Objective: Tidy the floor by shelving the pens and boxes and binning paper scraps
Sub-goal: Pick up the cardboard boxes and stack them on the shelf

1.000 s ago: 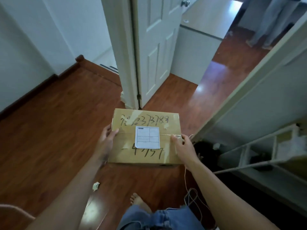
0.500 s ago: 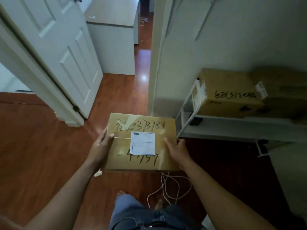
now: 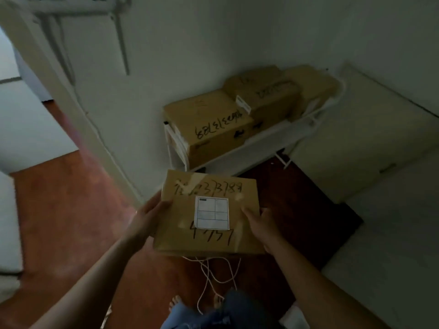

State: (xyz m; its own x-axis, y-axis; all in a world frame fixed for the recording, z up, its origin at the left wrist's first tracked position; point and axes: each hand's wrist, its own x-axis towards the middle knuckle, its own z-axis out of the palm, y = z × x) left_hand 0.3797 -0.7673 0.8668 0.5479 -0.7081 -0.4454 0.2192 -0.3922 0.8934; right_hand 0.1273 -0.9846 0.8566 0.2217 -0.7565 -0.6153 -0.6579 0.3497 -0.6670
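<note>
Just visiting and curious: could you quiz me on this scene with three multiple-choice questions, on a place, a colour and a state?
1. Where are the stored boxes? A. white shelf B. chair C. bin
2. Colour of the label on the carried box? A. red B. white C. blue
3. How is the carried box held? A. under one arm B. one hand C. both hands
1 A: they line the white shelf. 2 B: a white sheet. 3 C: left hand and right hand grip opposite sides.
</note>
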